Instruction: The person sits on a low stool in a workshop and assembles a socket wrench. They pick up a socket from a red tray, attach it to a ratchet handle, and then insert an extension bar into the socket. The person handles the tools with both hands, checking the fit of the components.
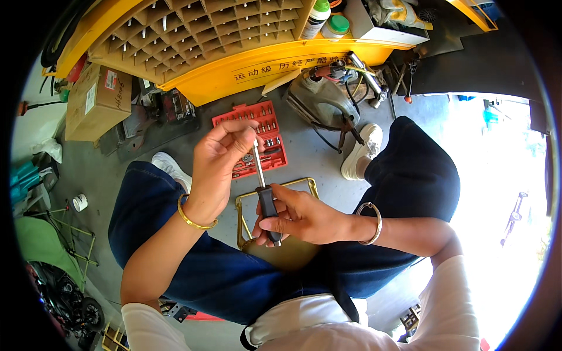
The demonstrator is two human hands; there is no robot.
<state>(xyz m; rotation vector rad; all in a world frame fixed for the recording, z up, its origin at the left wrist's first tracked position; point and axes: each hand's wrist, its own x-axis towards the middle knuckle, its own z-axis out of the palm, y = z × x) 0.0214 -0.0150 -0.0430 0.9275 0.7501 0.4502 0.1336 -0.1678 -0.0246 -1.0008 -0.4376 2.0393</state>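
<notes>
A screwdriver-style driver handle (267, 206), black with a bare metal shaft, stands slanted in front of me above my lap. My right hand (301, 216) wraps its fingers and thumb round the black grip. At the shaft's upper end, my left hand (225, 149) pinches the tip between thumb and fingers; whether a small bit or socket sits there is hidden by the fingertips. Beyond my hands, an opened red socket set case (281, 153) lies on the floor, with rows of small bits and sockets in it. My left hand partly covers the case.
A yellow metal stool frame (316, 186) is between my legs. Ahead stand a yellow cabinet (216, 79) with a cardboard divider tray (193, 35), and a grey jerrycan-like container (319, 96) with hoses. A cardboard box (98, 102) is at the left, near a small white tub (80, 202).
</notes>
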